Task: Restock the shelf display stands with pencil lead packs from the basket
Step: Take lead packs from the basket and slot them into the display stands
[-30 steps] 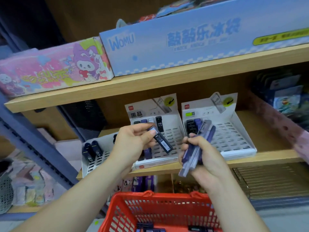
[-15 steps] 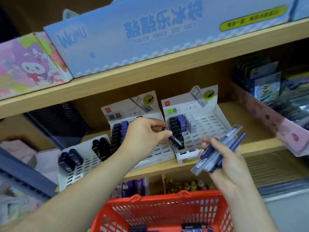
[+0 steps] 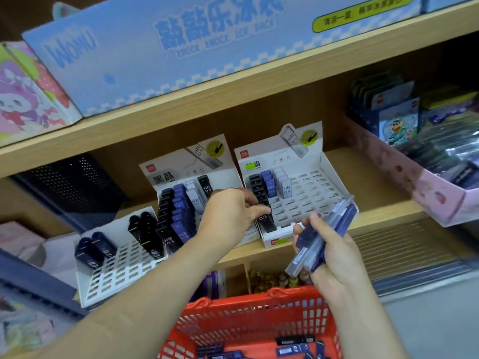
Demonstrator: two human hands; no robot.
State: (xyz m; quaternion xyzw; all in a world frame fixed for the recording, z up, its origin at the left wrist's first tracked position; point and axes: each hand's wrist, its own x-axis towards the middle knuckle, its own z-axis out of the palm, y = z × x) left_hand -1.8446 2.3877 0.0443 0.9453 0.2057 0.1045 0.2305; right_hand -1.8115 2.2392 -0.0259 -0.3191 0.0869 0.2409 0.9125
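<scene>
Centre of frame: the left hand [image 3: 230,216], fingers curled, pinches the top of a black lead pack [image 3: 267,224] at the front slot of the right-hand display stand [image 3: 311,200]. The right hand [image 3: 334,257], just right of centre, wraps a bundle of packs [image 3: 325,234]. More lie in the red basket [image 3: 248,317] at the bottom. They look light, stiff and slick, so pinch the narrow edges near the cap.

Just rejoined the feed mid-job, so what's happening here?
A person is restocking pencil leads. The left hand pinches a black pack at the front of the black row in the right stand. The right hand grips a bundle of packs, and spare packs lie in the red basket below.
</scene>
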